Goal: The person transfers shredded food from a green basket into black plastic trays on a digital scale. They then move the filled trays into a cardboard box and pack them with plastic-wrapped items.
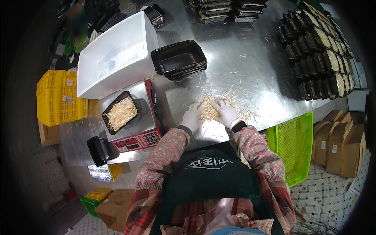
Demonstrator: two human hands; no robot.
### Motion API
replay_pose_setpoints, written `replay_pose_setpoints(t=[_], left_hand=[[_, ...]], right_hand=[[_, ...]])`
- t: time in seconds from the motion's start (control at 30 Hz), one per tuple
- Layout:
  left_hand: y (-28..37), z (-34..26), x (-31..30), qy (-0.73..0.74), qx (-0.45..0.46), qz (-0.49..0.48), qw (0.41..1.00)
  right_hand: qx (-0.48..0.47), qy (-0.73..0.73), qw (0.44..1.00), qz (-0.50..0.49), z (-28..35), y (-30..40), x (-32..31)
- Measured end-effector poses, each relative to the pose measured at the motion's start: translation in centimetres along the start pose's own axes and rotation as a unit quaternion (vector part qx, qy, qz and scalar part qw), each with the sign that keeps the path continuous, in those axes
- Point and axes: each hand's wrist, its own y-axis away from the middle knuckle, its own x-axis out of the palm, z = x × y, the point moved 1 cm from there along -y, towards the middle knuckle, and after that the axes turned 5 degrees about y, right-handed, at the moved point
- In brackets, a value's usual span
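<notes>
Both my hands wear white gloves and cup a pile of bean sprouts (209,110) on the steel table, my left hand (192,117) on its left side and my right hand (227,114) on its right. The fingers of each hand press into the sprouts. More loose sprouts spread to the right of my right hand. To the left, a black plastic tray (135,115) filled with bean sprouts rests on the plate of a red digital scale (136,141). Beyond my hands lie nested black trays (177,58), the top one empty.
A white foam box (129,76) stands behind the scale, near yellow crates (61,100). Another black tray (98,151) sits at the near edge. Filled trays (323,61) are stacked at right, above a green basket (293,149). A co-worker is at upper left.
</notes>
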Motion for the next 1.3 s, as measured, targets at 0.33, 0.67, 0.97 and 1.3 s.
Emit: replay_pose_setpoints(t=[0.33,0.67,0.97,1.3], left_hand=[[4.5,1.4,-3.0,0.064,-0.042,-0.12,0.99],[4.8,1.2,-2.1,0.151,0.056,-0.069,0.985],[5.2,0.1,-1.6,0.14,-0.013,-0.073,0.987],[6.4,-0.3,-1.3,0.164,-0.043,-0.085,0.982]], right_hand=[[0.107,-0.14,0.98,-0.09,-3.5,3.6,-3.9],[0.201,-0.36,0.906,-0.091,-7.1,4.1,-2.1],[0.15,-0.219,0.963,-0.055,-3.3,4.1,-4.3],[0.098,0.009,0.995,-0.036,3.5,2.3,0.6]])
